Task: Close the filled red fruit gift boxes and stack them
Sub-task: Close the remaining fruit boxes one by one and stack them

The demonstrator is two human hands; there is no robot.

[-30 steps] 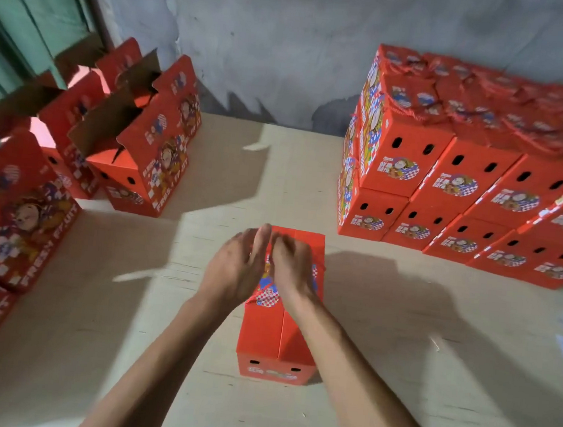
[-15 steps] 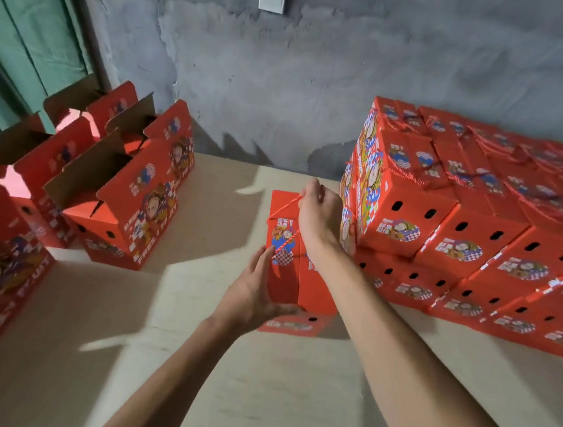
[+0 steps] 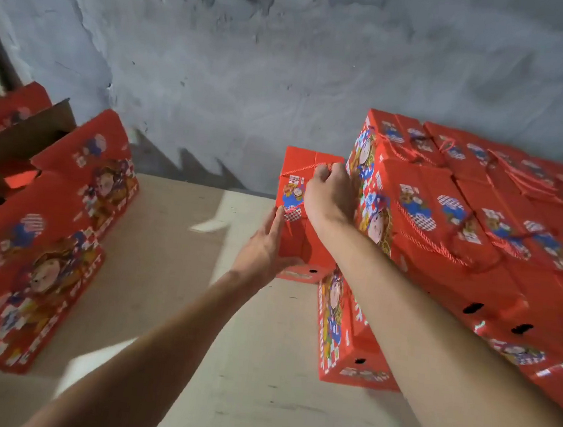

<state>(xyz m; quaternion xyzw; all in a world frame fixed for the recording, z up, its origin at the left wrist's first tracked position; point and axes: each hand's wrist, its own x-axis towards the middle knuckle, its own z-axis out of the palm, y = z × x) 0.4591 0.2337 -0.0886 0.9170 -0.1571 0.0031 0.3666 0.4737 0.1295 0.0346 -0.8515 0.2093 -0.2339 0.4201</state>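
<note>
— Right hand (image 3: 331, 197) first: we have its fingers curled round the red cord handle (image 3: 303, 170) on top of the closed box (image 3: 302, 215), gripping it from above. The box hangs from that cord, its near end lifted off the counter (image 3: 171, 271), tilted a little.

— And our left hand (image 3: 266, 246)?

— Fingers straight and spread, pressed flat against the box's left face near the bottom corner, steadying it without pinching anything.

— Where does the stack (image 3: 460, 230) lie from the box?

— At three o'clock, right beside it. The box's right side looks to be touching or almost touching the stack's left wall; we cannot tell which, because our right wrist covers the seam.

— Long axis?

— It runs from six toward twelve o'clock, matching the stacked boxes, so we judge no turning is needed. The box's top sits below the stack's top layer, so the coming move would have to be up, then across toward three o'clock.

— Which arm is nearer?

— The right; it already reaches alongside the stack. The open boxes (image 3: 50, 208) wait at nine o'clock, well apart.
</note>
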